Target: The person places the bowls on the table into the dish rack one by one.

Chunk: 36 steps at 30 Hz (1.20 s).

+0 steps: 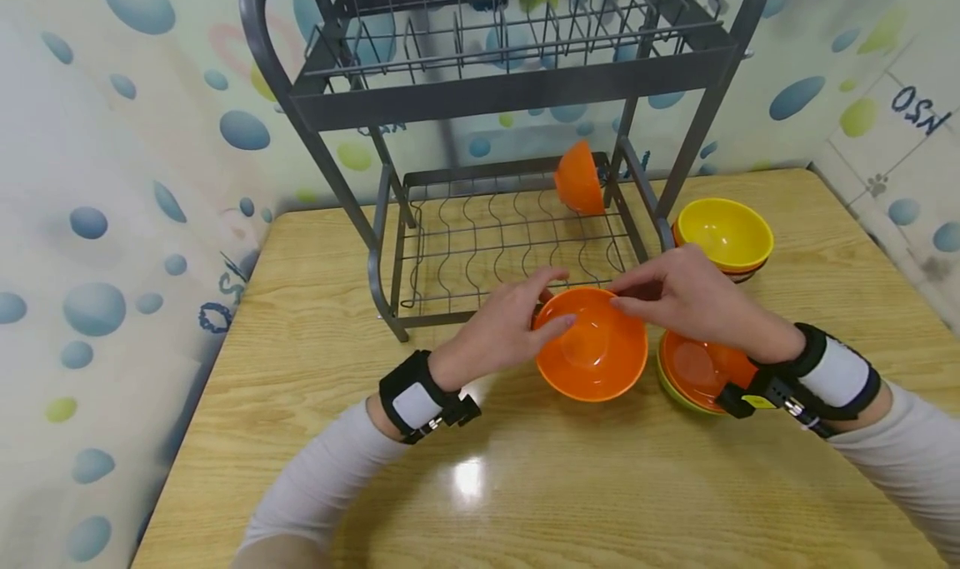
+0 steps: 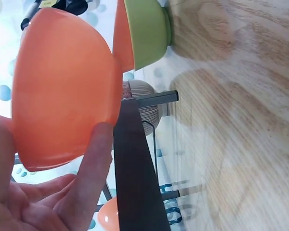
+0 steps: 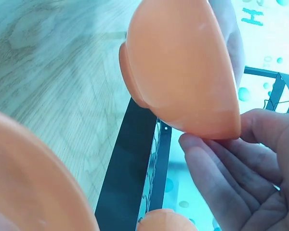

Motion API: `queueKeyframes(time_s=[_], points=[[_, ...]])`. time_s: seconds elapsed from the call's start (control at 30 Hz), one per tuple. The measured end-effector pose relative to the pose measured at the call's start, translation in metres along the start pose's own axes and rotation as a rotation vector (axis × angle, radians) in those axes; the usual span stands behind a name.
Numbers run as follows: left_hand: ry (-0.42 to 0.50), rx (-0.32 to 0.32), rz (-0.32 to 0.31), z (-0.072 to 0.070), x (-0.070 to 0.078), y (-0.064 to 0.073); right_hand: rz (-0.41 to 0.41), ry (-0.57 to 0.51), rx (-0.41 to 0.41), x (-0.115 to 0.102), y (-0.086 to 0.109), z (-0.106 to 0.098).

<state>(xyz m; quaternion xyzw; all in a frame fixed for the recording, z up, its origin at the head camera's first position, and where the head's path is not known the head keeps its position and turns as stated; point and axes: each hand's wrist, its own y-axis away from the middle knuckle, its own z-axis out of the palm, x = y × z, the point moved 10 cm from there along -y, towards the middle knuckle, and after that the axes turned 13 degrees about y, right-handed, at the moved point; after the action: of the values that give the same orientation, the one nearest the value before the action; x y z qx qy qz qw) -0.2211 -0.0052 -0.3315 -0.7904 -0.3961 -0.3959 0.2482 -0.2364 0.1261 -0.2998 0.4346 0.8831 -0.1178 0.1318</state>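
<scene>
Both hands hold an orange bowl (image 1: pixel 592 352) in front of the dish rack, its inside facing up toward the head camera. My left hand (image 1: pixel 506 323) grips its left side, thumb over the rim and fingers along the outside. At the upper right rim, my right hand (image 1: pixel 686 294) pinches the edge between thumb and fingers. In the right wrist view, the held bowl (image 3: pixel 183 72) shows its outer wall and foot above the table. Beneath the right wrist, another orange bowl (image 1: pixel 693 369) sits nested in a green bowl (image 1: pixel 677 396) on the table.
The two-tier dark metal dish rack (image 1: pixel 517 94) stands behind the hands. An orange bowl (image 1: pixel 579 182) rests on edge at the right of its lower tier. Right of the rack, a yellow bowl (image 1: pixel 723 227) tops a stack. Patterned walls border the wooden table (image 1: pixel 480 502).
</scene>
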Motion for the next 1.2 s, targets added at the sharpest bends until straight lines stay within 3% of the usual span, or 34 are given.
queueKeyframes(time_s=[0.37,0.57,0.7,0.83,1.07,1.2], points=[[-0.068,-0.058,0.016,0.004,0.001,0.001,-0.004,-0.068,-0.046,-0.006,0.0,0.006],[-0.08,-0.068,0.023,-0.006,0.008,0.0,-0.013,-0.13,-0.029,-0.004,0.004,0.001],[-0.072,-0.047,-0.004,-0.019,0.01,0.0,-0.023,-0.172,0.005,0.0,0.007,-0.008],[-0.087,-0.008,-0.008,-0.037,0.013,-0.002,-0.01,-0.134,0.059,0.011,0.01,-0.018],[-0.159,0.08,0.012,-0.078,0.017,-0.004,0.172,-0.037,0.093,0.044,0.017,-0.031],[-0.22,0.104,0.002,-0.099,0.014,-0.009,0.217,0.061,0.149,0.056,0.02,-0.042]])
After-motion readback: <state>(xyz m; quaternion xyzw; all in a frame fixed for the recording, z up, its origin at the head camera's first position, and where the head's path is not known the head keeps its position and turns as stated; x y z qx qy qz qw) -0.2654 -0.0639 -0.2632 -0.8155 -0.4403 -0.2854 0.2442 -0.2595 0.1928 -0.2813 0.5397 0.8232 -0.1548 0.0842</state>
